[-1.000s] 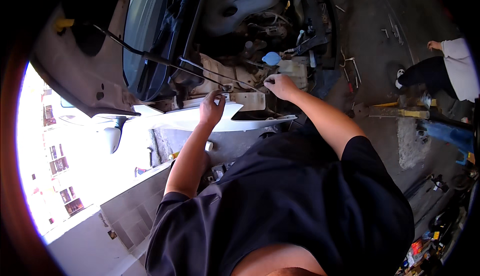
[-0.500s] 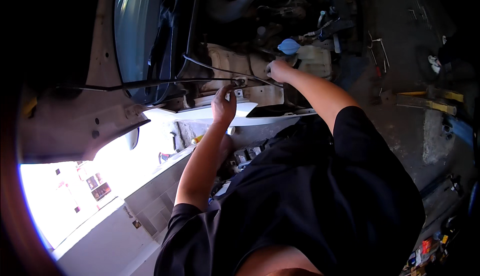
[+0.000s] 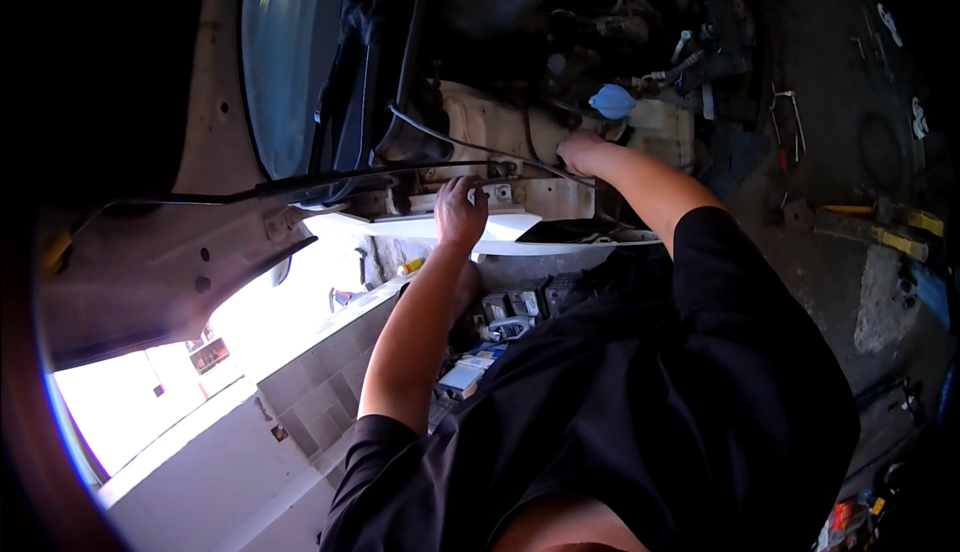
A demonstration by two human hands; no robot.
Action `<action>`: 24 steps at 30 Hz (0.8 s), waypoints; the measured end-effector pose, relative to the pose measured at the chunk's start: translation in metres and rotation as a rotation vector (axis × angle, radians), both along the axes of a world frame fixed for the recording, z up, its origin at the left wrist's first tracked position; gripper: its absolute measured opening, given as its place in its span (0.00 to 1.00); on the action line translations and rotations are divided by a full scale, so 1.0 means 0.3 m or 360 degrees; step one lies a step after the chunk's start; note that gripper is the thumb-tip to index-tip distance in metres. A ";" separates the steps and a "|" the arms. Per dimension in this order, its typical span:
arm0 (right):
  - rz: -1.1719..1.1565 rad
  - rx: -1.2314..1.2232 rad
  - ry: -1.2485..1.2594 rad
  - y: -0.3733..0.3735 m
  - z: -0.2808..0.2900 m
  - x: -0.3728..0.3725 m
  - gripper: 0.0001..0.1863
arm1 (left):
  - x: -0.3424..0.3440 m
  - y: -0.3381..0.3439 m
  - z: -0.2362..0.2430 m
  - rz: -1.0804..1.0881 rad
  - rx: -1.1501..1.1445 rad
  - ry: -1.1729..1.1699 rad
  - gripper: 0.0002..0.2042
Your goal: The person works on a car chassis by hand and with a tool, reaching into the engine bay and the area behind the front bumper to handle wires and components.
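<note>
I stand over the open engine bay of a vehicle. My left hand (image 3: 461,214) rests on the bay's near edge, its fingers bent and slightly apart, with nothing visible in it. Beside its fingertips is a metal bracket (image 3: 497,194), where a long black rod (image 3: 400,168) ends. My right hand (image 3: 582,152) reaches into the bay by the beige inner panel (image 3: 480,117); its fingers are curled and their tips hidden, so what they hold cannot be made out. A thin black cable (image 3: 470,142) runs across between the hands. Behind the right hand sits a blue cap (image 3: 612,101) near a pale reservoir (image 3: 660,132).
The windshield (image 3: 290,62) and a light body panel (image 3: 150,282) are at left. A white fender edge (image 3: 510,228) lies in front of me. Below it are several small parts (image 3: 510,312). Hand tools (image 3: 790,127) and a yellow-and-black metal piece (image 3: 880,227) lie on the floor at right.
The whole view has shifted, so the scene sits farther right and lower. My right hand is bent lower into the bay, its fingers less visible. The left hand stays at the near edge.
</note>
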State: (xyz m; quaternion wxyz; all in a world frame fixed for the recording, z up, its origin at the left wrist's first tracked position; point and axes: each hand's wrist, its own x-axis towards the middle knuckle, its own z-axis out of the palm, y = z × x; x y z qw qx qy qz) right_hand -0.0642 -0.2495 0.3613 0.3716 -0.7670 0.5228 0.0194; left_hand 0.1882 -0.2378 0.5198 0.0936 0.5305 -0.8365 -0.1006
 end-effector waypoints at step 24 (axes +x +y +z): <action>-0.0627 0.0000 -0.0525 0.034 0.106 -0.137 0.20 | -0.317 -0.033 -0.171 -0.0585 0.0757 -0.0638 0.14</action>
